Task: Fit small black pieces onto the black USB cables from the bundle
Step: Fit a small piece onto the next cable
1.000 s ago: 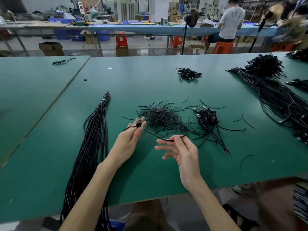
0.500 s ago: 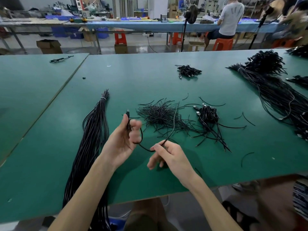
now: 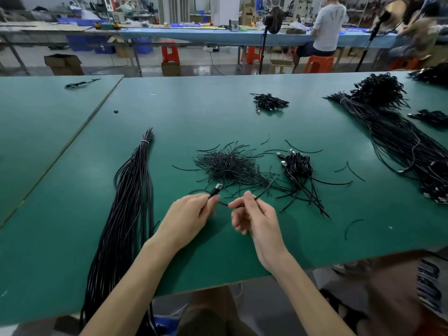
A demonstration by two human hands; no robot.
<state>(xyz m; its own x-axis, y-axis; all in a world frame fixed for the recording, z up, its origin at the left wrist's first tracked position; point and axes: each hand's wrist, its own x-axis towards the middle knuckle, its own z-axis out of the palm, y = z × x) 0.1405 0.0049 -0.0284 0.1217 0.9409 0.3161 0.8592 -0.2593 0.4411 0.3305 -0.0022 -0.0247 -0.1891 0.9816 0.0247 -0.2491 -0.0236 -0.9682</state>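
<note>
a: what lies around the hands?

b: on the green worktop [image 3: 169,112] a long bundle [image 3: 128,214] of black cables lies left of the left arm and hangs over the near edge. just beyond the hands is a loose pile of thin black pieces [image 3: 228,166], and right of it a small knot of cables [image 3: 298,166] with metal plugs.

a: and the hands?

b: the left hand [image 3: 191,214] pinches a usb cable [image 3: 216,189] just behind its plug. the right hand [image 3: 254,214] pinches one thin black piece [image 3: 263,190] between thumb and forefinger, the other fingers curled.

a: what changed since half a second ago?

b: the fingertips are closer together now. the plug stood upright then, and now it leans toward the pile.
</note>
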